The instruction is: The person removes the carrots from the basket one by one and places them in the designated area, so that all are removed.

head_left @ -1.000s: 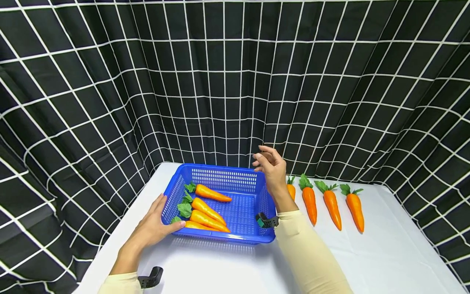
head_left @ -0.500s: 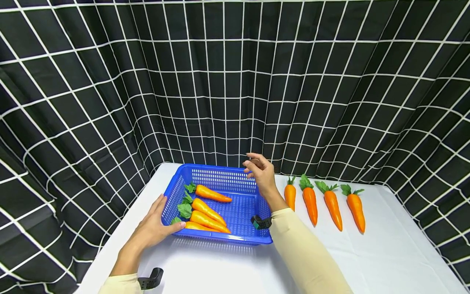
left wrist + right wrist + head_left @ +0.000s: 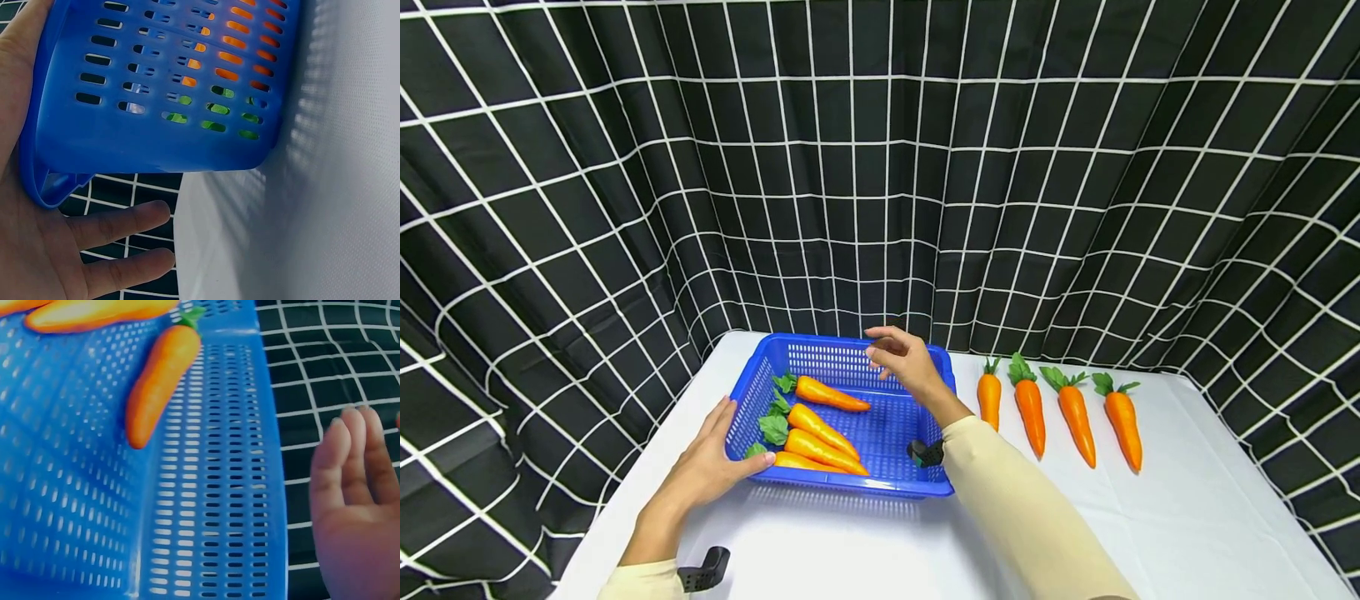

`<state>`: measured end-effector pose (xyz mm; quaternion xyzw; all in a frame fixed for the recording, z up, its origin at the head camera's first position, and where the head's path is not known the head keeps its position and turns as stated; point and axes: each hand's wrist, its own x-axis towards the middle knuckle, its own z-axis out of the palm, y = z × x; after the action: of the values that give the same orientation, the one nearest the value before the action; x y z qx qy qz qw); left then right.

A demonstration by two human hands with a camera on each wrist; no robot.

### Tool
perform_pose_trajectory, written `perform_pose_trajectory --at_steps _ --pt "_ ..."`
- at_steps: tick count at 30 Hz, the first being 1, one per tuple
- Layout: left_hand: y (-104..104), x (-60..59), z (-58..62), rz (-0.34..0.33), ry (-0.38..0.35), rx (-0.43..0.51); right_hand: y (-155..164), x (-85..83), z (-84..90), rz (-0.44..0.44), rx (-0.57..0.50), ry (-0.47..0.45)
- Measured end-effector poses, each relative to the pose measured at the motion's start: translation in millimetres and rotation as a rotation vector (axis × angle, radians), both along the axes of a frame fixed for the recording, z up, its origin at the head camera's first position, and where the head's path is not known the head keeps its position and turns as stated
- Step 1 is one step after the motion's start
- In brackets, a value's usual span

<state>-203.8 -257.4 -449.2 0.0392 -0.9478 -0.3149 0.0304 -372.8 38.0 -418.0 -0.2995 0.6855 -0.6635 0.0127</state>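
A blue perforated basket point(image 3: 917, 491) on the white table holds several carrots point(image 3: 820, 451), leafy ends to the left. My left hand point(image 3: 703, 462) rests against its front-left corner. The thumb lies over the front rim; in the left wrist view two fingers stretch straight past the corner. Over the basket's back-right part hovers my right hand point(image 3: 906, 362), its fingers loosely bent and nothing visible between them. The right wrist view shows that hand point(image 3: 356, 519) beyond the basket rim, apart from it, with one carrot point(image 3: 164, 384) inside against the wall.
Several more carrots lie in a row right of the basket, leaves toward the back; one is the deep orange carrot point(image 3: 1031, 417). The white table point(image 3: 1202, 500) ends at a black curtain point(image 3: 880, 192) with a white grid.
My right hand has moved left and slightly lower, from the basket's right edge to over its back-right part. The leftmost carrot of the row has come into full view. My left hand stays put.
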Motion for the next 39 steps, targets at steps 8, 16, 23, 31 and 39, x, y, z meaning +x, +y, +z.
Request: perform_pose_trajectory --at_steps 8,16,23,31,39 --pt "0.1 -2.3 0.0 -0.003 0.003 0.001 -12.3 3.1 -7.9 0.172 0.246 -0.123" --pt "1.0 -3.3 -1.0 -0.008 0.009 0.006 -26.6 1.6 -10.8 0.212 0.277 -0.105" --pt "-1.6 0.2 0.6 0.005 0.006 0.004 -46.2 -6.4 -14.1 0.255 0.357 -0.080" --pt "-0.9 -1.0 -1.8 0.002 0.012 0.008 -54.4 -17.6 -22.4 0.296 0.449 -0.110" --pt "0.3 -1.0 -2.8 0.004 0.000 0.004 -57.7 -23.2 -28.5 0.293 0.474 -0.115"
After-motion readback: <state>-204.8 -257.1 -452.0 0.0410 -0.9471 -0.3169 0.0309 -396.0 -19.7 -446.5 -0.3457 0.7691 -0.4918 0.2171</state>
